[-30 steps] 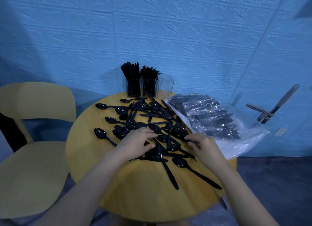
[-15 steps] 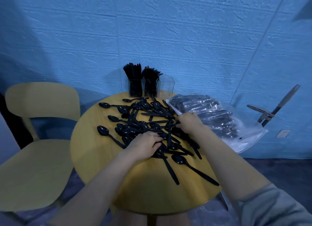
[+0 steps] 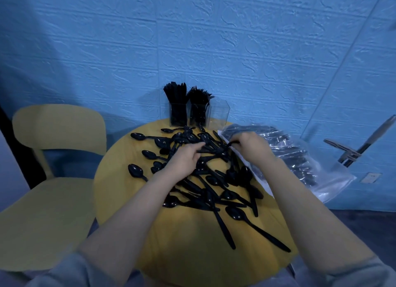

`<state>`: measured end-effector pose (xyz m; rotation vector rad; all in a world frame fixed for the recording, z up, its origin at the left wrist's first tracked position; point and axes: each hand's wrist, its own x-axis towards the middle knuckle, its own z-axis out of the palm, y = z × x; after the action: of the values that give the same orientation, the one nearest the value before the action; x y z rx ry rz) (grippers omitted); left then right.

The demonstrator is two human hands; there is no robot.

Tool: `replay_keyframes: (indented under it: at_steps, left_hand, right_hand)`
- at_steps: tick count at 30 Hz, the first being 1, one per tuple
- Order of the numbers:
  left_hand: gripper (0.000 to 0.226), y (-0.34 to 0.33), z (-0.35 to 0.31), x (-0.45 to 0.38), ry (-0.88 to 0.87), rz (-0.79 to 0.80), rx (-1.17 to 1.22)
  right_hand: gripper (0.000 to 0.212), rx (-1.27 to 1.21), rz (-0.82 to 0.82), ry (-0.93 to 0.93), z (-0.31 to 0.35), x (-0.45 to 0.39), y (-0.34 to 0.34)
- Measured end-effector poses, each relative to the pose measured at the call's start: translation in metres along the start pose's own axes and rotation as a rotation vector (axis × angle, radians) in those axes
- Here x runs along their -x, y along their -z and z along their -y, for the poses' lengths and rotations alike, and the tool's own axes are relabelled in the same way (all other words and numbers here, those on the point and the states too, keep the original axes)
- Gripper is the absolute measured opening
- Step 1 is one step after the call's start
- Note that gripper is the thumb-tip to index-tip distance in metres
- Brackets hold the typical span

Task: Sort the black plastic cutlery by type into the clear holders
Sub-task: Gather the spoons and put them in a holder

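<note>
A heap of black plastic spoons (image 3: 205,179) covers the round yellow table (image 3: 192,254). My left hand (image 3: 184,158) reaches into the far part of the heap, fingers and thumb closed round black spoon handles. My right hand (image 3: 250,145) sits at the heap's right edge beside the bag, its curled fingertips pinching a black piece. At the back stand three clear holders: the left holder (image 3: 177,115) packed with knives, the middle holder (image 3: 198,115) packed with forks, and the right holder (image 3: 219,113), which looks empty.
A clear plastic bag (image 3: 295,162) with more black cutlery lies over the table's right edge. A yellow chair (image 3: 53,179) stands to the left. A metal bracket (image 3: 351,151) sticks out at right. The blue wall is directly behind the holders.
Both hands have moved away from me, toward the far side of the heap. My right hand shifted from the heap's near edge up beside the bag, and the view came closer.
</note>
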<state>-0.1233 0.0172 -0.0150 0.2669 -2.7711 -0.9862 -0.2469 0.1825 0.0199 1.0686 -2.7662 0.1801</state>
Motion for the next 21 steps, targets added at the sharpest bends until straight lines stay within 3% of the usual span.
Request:
replay_keyframes:
  at_steps: [3, 6, 11, 15, 21]
  left_hand:
    - [0.046, 0.004, -0.003, -0.025, -0.022, -0.032, 0.028]
    - [0.032, 0.006, -0.007, -0.045, -0.020, -0.112, 0.127]
    - [0.023, 0.017, 0.000, -0.081, -0.041, -0.255, 0.233]
    - [0.025, 0.028, 0.015, -0.118, -0.049, -0.276, 0.189]
    - [0.047, 0.031, 0.043, -0.177, -0.029, -0.172, -0.176]
  right_hand:
    - [0.021, -0.235, -0.097, -0.019, 0.007, -0.010, 0.014]
    - [0.015, -0.498, -0.191, -0.044, 0.014, -0.024, 0.026]
    - [0.009, -0.916, -0.226, -0.118, 0.016, -0.058, 0.030]
    - [0.006, -0.894, -0.288, -0.167, 0.005, -0.098, 0.021]
    - [0.012, -0.796, -0.494, -0.181, -0.005, -0.157, 0.012]
